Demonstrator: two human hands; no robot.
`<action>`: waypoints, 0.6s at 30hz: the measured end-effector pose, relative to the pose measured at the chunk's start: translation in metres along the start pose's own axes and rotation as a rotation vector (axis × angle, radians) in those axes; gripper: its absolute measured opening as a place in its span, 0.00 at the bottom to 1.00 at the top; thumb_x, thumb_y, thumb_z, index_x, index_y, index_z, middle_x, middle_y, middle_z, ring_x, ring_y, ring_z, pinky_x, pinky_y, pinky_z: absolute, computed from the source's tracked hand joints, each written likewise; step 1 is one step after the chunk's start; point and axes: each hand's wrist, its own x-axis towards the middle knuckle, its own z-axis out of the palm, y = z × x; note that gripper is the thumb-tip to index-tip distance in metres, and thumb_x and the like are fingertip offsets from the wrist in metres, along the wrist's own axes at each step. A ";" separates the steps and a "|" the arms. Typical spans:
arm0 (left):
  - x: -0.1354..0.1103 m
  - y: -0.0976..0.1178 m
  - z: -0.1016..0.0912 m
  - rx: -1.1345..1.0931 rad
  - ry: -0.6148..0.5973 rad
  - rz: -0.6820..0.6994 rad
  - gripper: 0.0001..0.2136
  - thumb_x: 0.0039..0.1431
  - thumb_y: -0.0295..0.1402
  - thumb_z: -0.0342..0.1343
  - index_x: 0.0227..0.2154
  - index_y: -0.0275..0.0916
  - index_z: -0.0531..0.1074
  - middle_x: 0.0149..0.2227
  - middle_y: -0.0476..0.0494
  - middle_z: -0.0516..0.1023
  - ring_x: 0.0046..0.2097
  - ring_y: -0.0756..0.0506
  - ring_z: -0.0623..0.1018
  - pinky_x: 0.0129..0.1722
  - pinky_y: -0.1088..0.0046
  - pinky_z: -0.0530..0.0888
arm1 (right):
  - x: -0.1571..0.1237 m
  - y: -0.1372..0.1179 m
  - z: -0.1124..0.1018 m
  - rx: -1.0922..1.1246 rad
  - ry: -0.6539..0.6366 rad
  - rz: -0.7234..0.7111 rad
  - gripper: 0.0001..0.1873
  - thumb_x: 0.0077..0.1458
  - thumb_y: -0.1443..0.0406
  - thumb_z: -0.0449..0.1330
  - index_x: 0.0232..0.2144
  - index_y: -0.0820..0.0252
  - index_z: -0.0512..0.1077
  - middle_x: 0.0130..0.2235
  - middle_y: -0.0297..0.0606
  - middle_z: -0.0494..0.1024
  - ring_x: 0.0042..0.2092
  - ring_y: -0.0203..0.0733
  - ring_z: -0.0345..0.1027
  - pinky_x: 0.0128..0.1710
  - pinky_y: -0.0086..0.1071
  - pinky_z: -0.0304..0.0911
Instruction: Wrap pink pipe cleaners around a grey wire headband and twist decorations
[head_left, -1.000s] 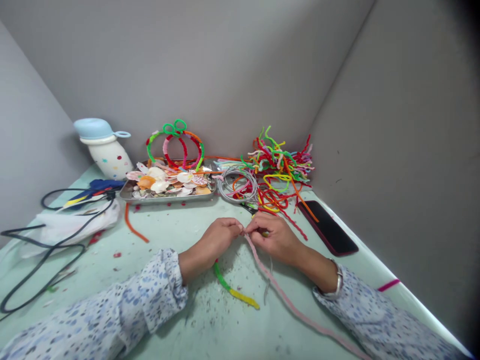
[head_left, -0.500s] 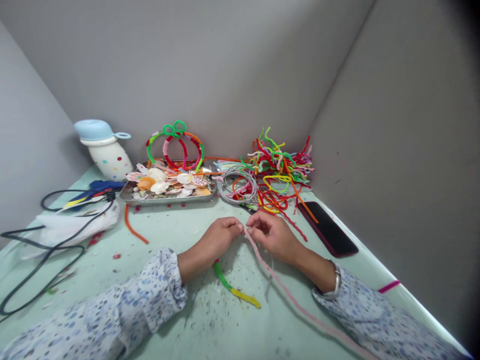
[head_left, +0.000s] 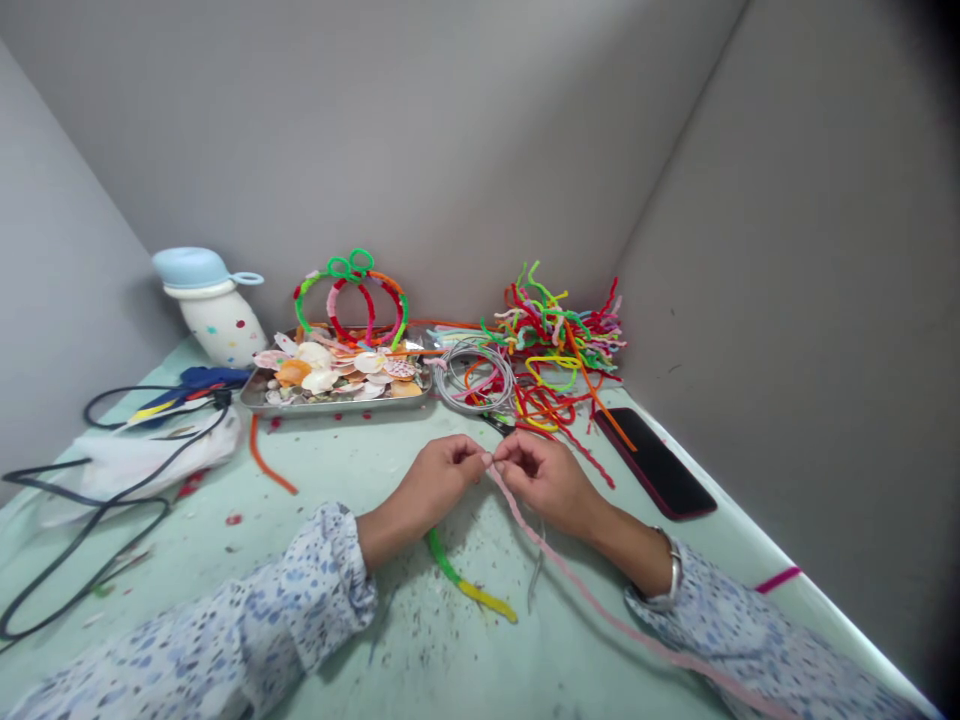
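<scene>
My left hand (head_left: 442,478) is closed in a pinch, thumb and forefinger on the end of a long pink pipe cleaner (head_left: 570,572). Below that palm a green and yellow fuzzy length (head_left: 472,590) sticks out; its upper end is hidden by the hand. My right hand (head_left: 551,480) pinches at the same pink end, fingertips almost touching those of the left. From there the pink strand runs down to the lower right, over the right sleeve. A thin grey wire end (head_left: 535,580) shows below the right hand.
Behind the hands stand a metal tray (head_left: 337,406) of shells, fuzzy rings (head_left: 405,300), a grey wire coil (head_left: 442,385) and a pipe-cleaner heap (head_left: 555,315). A phone (head_left: 664,475) lies right. At left are a bottle (head_left: 225,325), black cable (head_left: 97,510) and plastic bag (head_left: 150,465).
The right fingertips have closed together beside the left ones at the pink end. The lower part of the pink strand has shifted slightly to the right.
</scene>
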 end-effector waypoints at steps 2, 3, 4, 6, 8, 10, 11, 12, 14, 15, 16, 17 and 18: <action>0.001 -0.002 -0.001 0.015 0.000 0.026 0.10 0.51 0.39 0.55 0.26 0.35 0.71 0.22 0.53 0.66 0.24 0.52 0.60 0.25 0.76 0.57 | 0.000 0.000 0.000 0.008 0.005 0.020 0.04 0.51 0.68 0.57 0.32 0.60 0.71 0.24 0.29 0.70 0.25 0.33 0.62 0.24 0.25 0.58; 0.002 -0.003 -0.001 0.022 -0.003 0.044 0.10 0.51 0.38 0.55 0.27 0.34 0.72 0.22 0.52 0.67 0.25 0.52 0.62 0.25 0.76 0.58 | 0.000 0.000 0.000 0.011 0.006 0.029 0.04 0.51 0.68 0.58 0.32 0.60 0.71 0.23 0.29 0.70 0.24 0.32 0.62 0.24 0.25 0.58; 0.003 -0.005 -0.001 0.027 -0.005 0.063 0.10 0.51 0.37 0.55 0.27 0.34 0.72 0.23 0.51 0.68 0.26 0.51 0.63 0.26 0.76 0.59 | 0.000 0.000 0.000 0.012 0.009 0.038 0.04 0.51 0.67 0.58 0.32 0.59 0.71 0.23 0.28 0.69 0.24 0.32 0.61 0.24 0.25 0.57; 0.004 -0.007 -0.002 0.039 -0.006 0.093 0.09 0.52 0.36 0.54 0.26 0.34 0.72 0.23 0.51 0.69 0.27 0.51 0.65 0.28 0.75 0.60 | 0.000 0.000 0.000 0.012 0.014 0.048 0.04 0.51 0.67 0.58 0.32 0.59 0.71 0.22 0.27 0.68 0.23 0.32 0.60 0.23 0.24 0.57; 0.005 -0.008 -0.002 0.056 -0.009 0.112 0.09 0.53 0.36 0.54 0.26 0.35 0.72 0.24 0.50 0.70 0.27 0.50 0.66 0.29 0.75 0.61 | -0.001 0.001 0.001 0.004 0.017 0.047 0.05 0.51 0.67 0.58 0.33 0.59 0.72 0.21 0.27 0.68 0.22 0.31 0.60 0.23 0.24 0.56; 0.004 -0.008 -0.002 0.084 -0.006 0.129 0.08 0.53 0.35 0.53 0.27 0.35 0.72 0.25 0.50 0.71 0.28 0.50 0.67 0.30 0.75 0.62 | -0.001 0.001 0.001 -0.010 0.015 0.040 0.06 0.51 0.68 0.58 0.34 0.59 0.72 0.21 0.27 0.68 0.22 0.31 0.60 0.23 0.24 0.56; 0.004 -0.007 -0.002 0.102 -0.003 0.137 0.08 0.54 0.35 0.53 0.27 0.35 0.72 0.25 0.49 0.71 0.29 0.49 0.67 0.30 0.75 0.63 | 0.000 0.001 0.001 -0.018 0.016 0.036 0.06 0.51 0.68 0.58 0.34 0.59 0.72 0.21 0.27 0.68 0.23 0.31 0.60 0.23 0.24 0.56; 0.003 -0.007 -0.002 0.123 0.000 0.145 0.09 0.54 0.35 0.53 0.28 0.35 0.73 0.25 0.49 0.72 0.29 0.49 0.68 0.30 0.75 0.63 | 0.000 0.000 0.001 -0.026 0.019 0.031 0.07 0.51 0.68 0.58 0.34 0.59 0.72 0.22 0.27 0.68 0.23 0.31 0.60 0.23 0.24 0.56; 0.002 -0.005 -0.002 0.165 0.008 0.155 0.09 0.55 0.35 0.52 0.28 0.35 0.73 0.26 0.48 0.72 0.29 0.48 0.68 0.31 0.74 0.63 | 0.000 -0.001 0.001 -0.036 0.024 0.024 0.06 0.51 0.69 0.57 0.34 0.59 0.72 0.22 0.27 0.68 0.23 0.31 0.61 0.23 0.24 0.56; 0.001 -0.004 -0.002 0.185 0.012 0.160 0.09 0.55 0.35 0.52 0.28 0.35 0.73 0.26 0.48 0.73 0.29 0.48 0.69 0.30 0.75 0.63 | 0.000 -0.001 0.001 -0.039 0.026 0.022 0.06 0.51 0.69 0.57 0.34 0.59 0.72 0.21 0.27 0.69 0.23 0.31 0.61 0.23 0.24 0.56; 0.000 -0.004 -0.002 0.207 0.015 0.168 0.09 0.56 0.34 0.51 0.28 0.36 0.73 0.25 0.49 0.73 0.29 0.48 0.69 0.30 0.75 0.63 | -0.001 -0.002 0.000 -0.041 0.027 0.019 0.06 0.51 0.69 0.57 0.33 0.59 0.73 0.21 0.27 0.69 0.23 0.32 0.61 0.23 0.24 0.57; 0.000 -0.003 -0.001 0.231 0.021 0.178 0.09 0.56 0.34 0.51 0.28 0.36 0.73 0.25 0.49 0.72 0.29 0.48 0.68 0.30 0.75 0.63 | -0.001 -0.002 0.000 -0.042 0.027 0.017 0.06 0.51 0.69 0.57 0.33 0.59 0.73 0.22 0.27 0.69 0.23 0.32 0.61 0.23 0.24 0.57; -0.001 -0.003 -0.001 0.257 0.031 0.189 0.09 0.56 0.34 0.50 0.28 0.36 0.73 0.25 0.49 0.72 0.29 0.48 0.68 0.29 0.75 0.62 | -0.001 -0.003 0.000 -0.041 0.028 0.014 0.06 0.51 0.69 0.57 0.33 0.59 0.73 0.22 0.27 0.69 0.23 0.32 0.61 0.23 0.24 0.57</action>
